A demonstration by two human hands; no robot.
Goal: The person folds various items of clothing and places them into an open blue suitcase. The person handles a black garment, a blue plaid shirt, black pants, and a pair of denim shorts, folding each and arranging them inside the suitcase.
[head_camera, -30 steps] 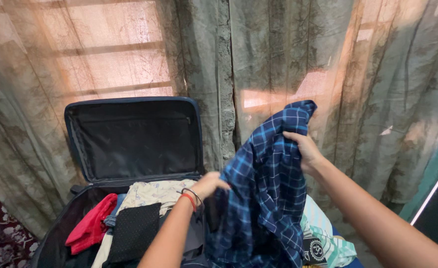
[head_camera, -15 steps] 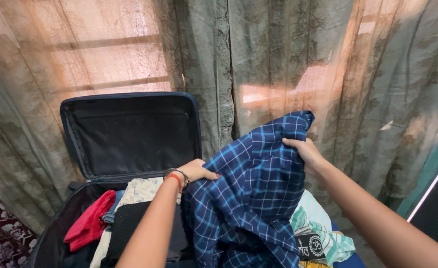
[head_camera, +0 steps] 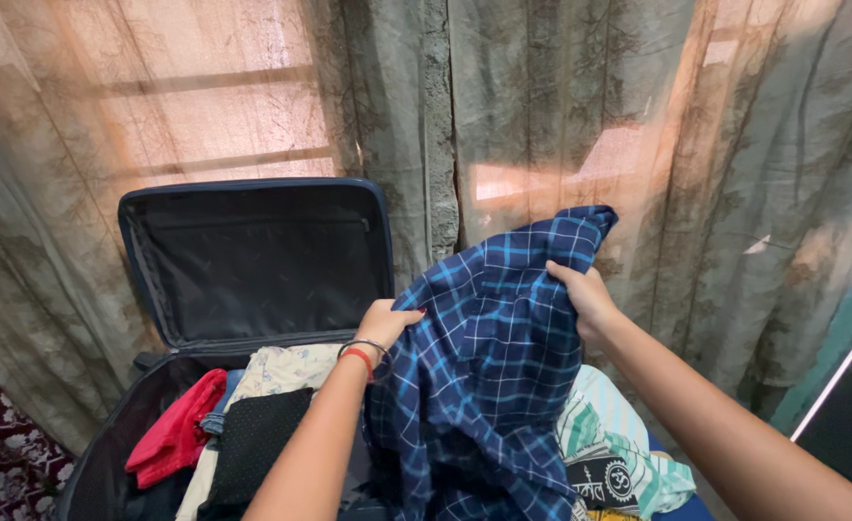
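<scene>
- Suitcase, one: lid up, leaning on the curtain.
- Blue checked shirt, one: held aloft beside the suitcase, long axis upright, top corner pointing up-right.
- My left hand and right hand: two, each clamped on the shirt's upper edge.
- Red cloth, one, inside the suitcase.

My left hand and right hand hold a shirt up before the curtain. Left of it, an open suitcase holds folded clothes, its lid upright behind them. More clothes lie behind the shirt's right edge.
</scene>
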